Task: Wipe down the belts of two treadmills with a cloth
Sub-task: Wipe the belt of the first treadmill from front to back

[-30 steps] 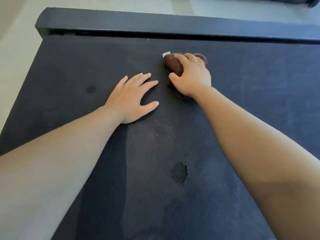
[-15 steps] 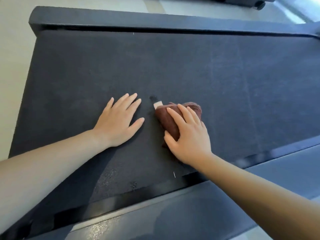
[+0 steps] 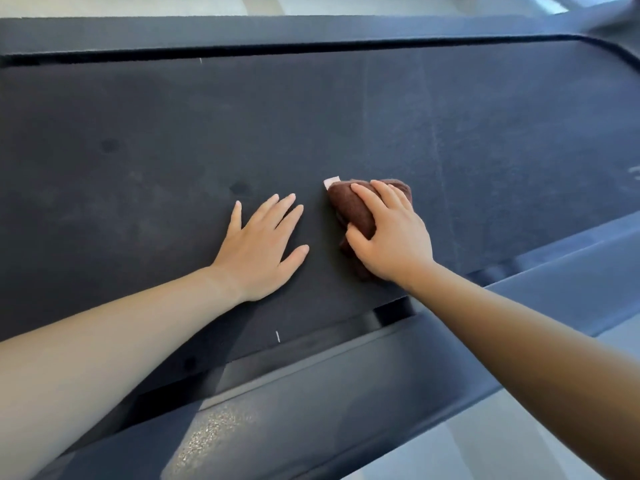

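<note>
A wide black treadmill belt (image 3: 346, 109) fills most of the head view. My right hand (image 3: 391, 233) grips a bunched brown cloth (image 3: 353, 207) with a small white tag and holds it down on the belt near the near edge. My left hand (image 3: 259, 244) lies flat on the belt just left of the cloth, fingers spread and straight, palm down. The lower part of the cloth is hidden under my right palm.
The near side rail (image 3: 346, 393) of the treadmill runs diagonally below my arms, with a gap between it and the belt. The far side rail (image 3: 277, 29) crosses the top. Several darker spots (image 3: 110, 144) mark the belt's left half. Pale floor (image 3: 502, 445) shows at the lower right.
My right hand has drawn the cloth from the far edge of the belt toward the near edge and slightly right. My left hand stays flat beside it; the view has shifted.
</note>
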A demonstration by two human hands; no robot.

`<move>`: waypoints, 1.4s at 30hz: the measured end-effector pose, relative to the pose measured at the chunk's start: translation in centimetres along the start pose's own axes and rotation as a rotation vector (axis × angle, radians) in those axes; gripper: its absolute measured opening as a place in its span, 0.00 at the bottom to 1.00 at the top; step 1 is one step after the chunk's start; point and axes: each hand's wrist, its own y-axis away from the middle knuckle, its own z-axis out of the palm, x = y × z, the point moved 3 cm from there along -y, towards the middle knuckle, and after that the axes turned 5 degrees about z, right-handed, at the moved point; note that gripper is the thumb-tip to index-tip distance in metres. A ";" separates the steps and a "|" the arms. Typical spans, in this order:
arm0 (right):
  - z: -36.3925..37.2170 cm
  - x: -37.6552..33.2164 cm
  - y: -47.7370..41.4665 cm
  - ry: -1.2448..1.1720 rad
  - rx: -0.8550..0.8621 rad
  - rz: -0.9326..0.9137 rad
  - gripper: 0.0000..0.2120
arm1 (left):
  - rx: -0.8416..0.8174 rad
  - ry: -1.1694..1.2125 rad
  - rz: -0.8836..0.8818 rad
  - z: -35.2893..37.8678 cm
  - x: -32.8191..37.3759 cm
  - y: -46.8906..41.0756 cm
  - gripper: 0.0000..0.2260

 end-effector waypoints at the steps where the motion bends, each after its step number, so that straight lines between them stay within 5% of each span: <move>1: -0.4 1.0 0.2 0.002 -0.001 0.003 0.30 | 0.003 -0.003 0.016 0.2 0.6 -0.4 0.28; 9: -1.3 2.0 2.8 -0.017 0.016 -0.022 0.30 | 0.039 0.008 0.032 0.5 0.7 -0.8 0.28; 22: 4.3 -12.4 5.4 -0.002 -0.168 -0.236 0.29 | 0.066 -0.044 -0.165 -2.8 -11.8 9.1 0.25; 42: 10.7 -22.9 -17.8 0.044 -0.107 -0.271 0.29 | 0.200 -0.064 -0.464 -5.2 -24.5 -1.5 0.27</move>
